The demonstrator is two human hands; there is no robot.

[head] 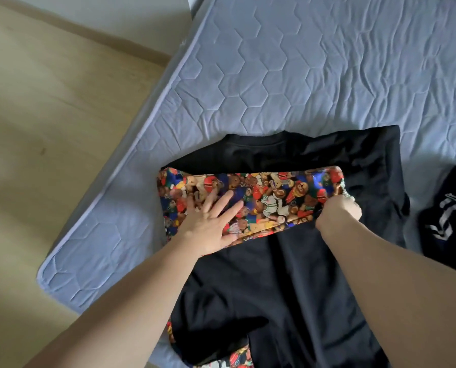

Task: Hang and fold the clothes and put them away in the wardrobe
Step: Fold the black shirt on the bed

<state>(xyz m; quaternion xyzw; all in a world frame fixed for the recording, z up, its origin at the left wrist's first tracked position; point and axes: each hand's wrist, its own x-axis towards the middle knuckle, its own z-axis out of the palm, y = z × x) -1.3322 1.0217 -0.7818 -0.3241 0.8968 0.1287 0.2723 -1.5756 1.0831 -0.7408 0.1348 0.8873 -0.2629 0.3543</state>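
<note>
A garment with a bright teddy-bear print (274, 197) lies in a folded band across a black T-shirt (288, 288) spread on the bed. My left hand (211, 216) presses flat on the left part of the printed band, fingers straight and spread. My right hand (339, 211) grips the band's right end, fingers curled round the bunched cloth. More of the printed fabric (237, 358) peeks out below the black shirt at the bottom edge.
The bed has a pale blue quilted mattress cover (301, 75); its corner (46, 274) is near my left arm. A dark garment with white stripes (449, 216) lies at the right edge. Light wooden floor (49, 128) runs along the left.
</note>
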